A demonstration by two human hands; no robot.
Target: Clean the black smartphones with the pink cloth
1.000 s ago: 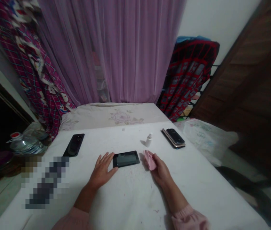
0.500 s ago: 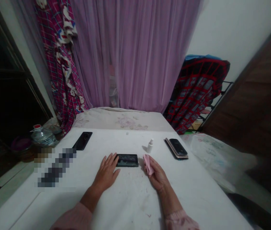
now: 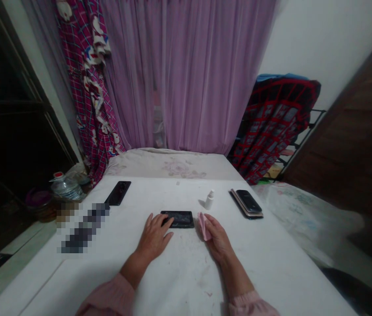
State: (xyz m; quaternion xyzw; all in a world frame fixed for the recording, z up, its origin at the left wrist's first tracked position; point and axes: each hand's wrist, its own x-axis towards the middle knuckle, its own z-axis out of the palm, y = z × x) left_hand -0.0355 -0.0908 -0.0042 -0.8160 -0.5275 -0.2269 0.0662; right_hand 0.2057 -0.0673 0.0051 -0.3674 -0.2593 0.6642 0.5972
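Note:
A black phone (image 3: 183, 219) lies flat on the white table, its long side running left to right. My left hand (image 3: 155, 235) is open over the phone's left end, with the fingers spread and the fingertips on or just above it. In my right hand (image 3: 218, 239) is a folded pink cloth (image 3: 204, 227), pinched upright between thumb and fingers just right of the phone. A small white spray bottle (image 3: 209, 200) stands behind the cloth.
Several stacked phones (image 3: 246, 203) lie at the right of the table (image 3: 172, 281). Another dark phone (image 3: 119, 193) is at the left, beside a pixelated patch. Purple curtains (image 3: 199, 79) hang behind; a large water bottle (image 3: 67, 188) stands on the left.
My left hand has come slightly further over the phone's left end. The right hand still holds the pink cloth. The whole view has shifted a little.

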